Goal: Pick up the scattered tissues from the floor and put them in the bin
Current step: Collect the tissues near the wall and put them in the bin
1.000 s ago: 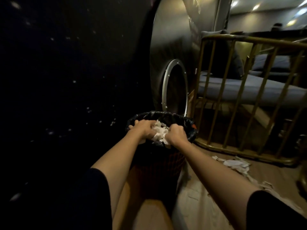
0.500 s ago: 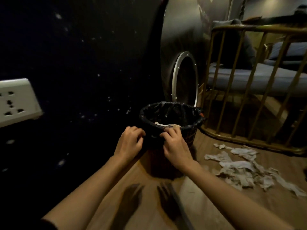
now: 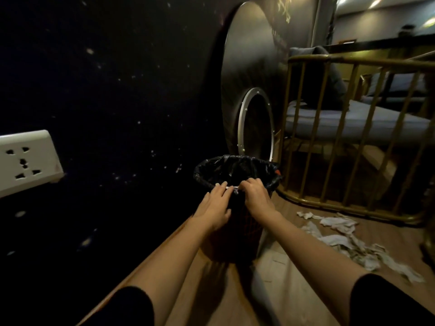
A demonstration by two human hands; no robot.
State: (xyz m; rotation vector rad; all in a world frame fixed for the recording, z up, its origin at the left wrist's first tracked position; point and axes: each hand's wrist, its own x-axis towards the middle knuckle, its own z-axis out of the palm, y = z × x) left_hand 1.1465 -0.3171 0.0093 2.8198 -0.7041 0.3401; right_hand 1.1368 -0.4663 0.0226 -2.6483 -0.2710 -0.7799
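At left wall: socket (image 3: 28,161) on dark wall, well apart from the work; not part of the task.
Left hand (image 3: 215,205): at the near rim of the bin, fingers loosely bent, tips on the liner edge. No wad visible in it; a thin white strip shows at the rim between the two hands, and whether either hand pinches it I cannot tell.
Bin (image 3: 235,165): upright on the floor, black liner folded over the rim, straight ahead of both forearms. Contents too dark to read.
Right hand (image 3: 255,196): just beside the left one, fingers curled over the same near rim; looks empty apart from that possible strip.
Tissues (image 3: 339,234): still loose on the floor (image 3: 294,290), to the right of the bin and of the right forearm, near the foot of the railing (image 3: 353,142). The scatter runs as a band from beside the railing base toward the lower right.
Key relation: heap lies wholly on the right side, so the right hand is the nearer one; the left would have to cross over the right arm or the bin.
Judgement: task partly done at best; next reach goes right and down, then back across to the bin mouth.
Risk: thin torn pieces may slip a one-handed scoop.
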